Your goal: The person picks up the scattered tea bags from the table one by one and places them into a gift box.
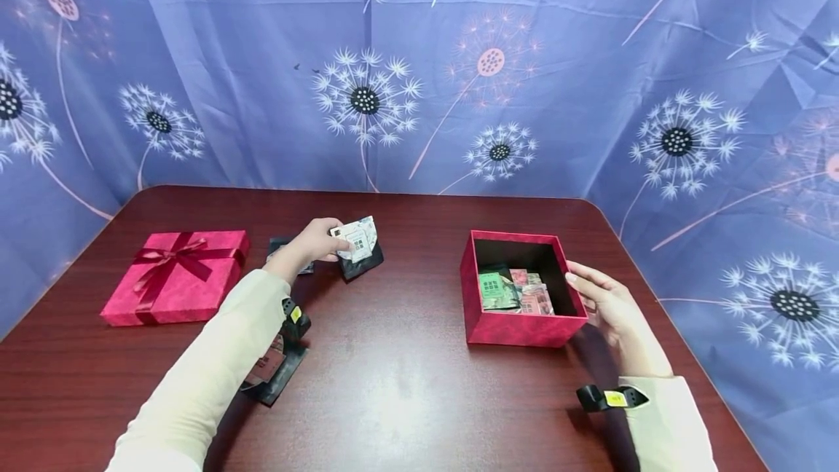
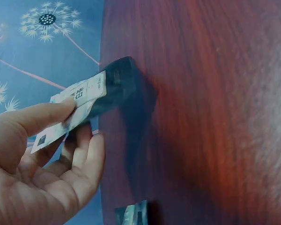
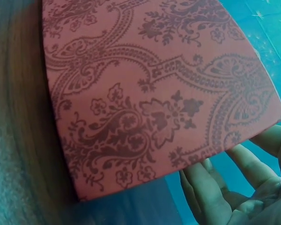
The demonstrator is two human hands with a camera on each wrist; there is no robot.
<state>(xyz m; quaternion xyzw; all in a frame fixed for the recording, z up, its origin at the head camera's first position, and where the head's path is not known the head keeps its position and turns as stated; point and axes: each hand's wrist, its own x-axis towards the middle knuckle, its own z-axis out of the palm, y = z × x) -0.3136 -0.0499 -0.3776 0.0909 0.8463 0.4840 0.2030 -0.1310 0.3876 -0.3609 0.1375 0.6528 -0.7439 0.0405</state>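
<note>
My left hand (image 1: 317,240) pinches a white-and-black sachet (image 1: 357,242) between thumb and fingers above the table's back half. In the left wrist view the sachet's black end (image 2: 124,82) points away from the hand. On the right, an open red box (image 1: 524,330) stands with a green sachet (image 1: 491,290) and several pinkish sachets (image 1: 534,301) inside. My right hand (image 1: 612,304) touches the box's right side near the rim, its fingers loosely extended. The box's patterned outer wall (image 3: 145,103) fills much of the right wrist view.
A red lid with a ribbon bow (image 1: 180,275) lies at the left of the brown table (image 1: 393,384). Partly behind the left arm are a dark sachet (image 1: 278,245) and a black-edged packet (image 1: 275,374). Blue dandelion-print cloth (image 1: 262,57) hangs behind.
</note>
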